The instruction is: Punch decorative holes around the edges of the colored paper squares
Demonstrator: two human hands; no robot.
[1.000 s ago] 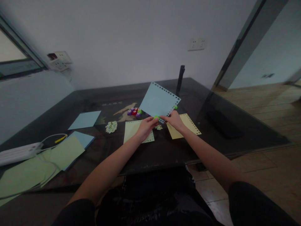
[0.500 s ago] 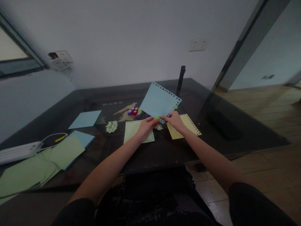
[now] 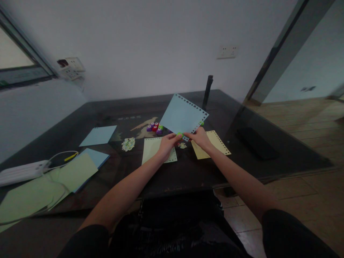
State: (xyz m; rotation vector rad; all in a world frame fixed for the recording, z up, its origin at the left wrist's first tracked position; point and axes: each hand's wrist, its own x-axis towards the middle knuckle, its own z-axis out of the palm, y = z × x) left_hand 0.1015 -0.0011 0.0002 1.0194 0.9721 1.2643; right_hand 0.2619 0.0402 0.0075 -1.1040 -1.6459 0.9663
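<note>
Both hands hold up a light blue sheet of paper (image 3: 182, 113), tilted above the table, with small shaped holes along two of its edges. My left hand (image 3: 167, 145) is closed on a small green craft punch (image 3: 180, 135) at the sheet's near corner. My right hand (image 3: 201, 138) pinches the sheet beside that corner; its other fingers are partly behind the paper. Another bit of green (image 3: 202, 123) shows just above the right hand. Below lie a pale green sheet (image 3: 150, 148) and a yellow sheet (image 3: 212, 143), both with holed edges, and a few paper cut-outs (image 3: 182, 145).
Several purple, red and green punches (image 3: 155, 128) stand behind the hands. A pile of paper cut-outs (image 3: 128, 144) lies left of them. Farther left are a blue sheet (image 3: 99, 136), stacked paper (image 3: 80, 168) and a power strip (image 3: 24, 173) with a cable. A black object (image 3: 256, 143) lies at right.
The view has shifted very slightly. Both hands keep the same hold on the punch and the blue sheet, with no other clear change.
</note>
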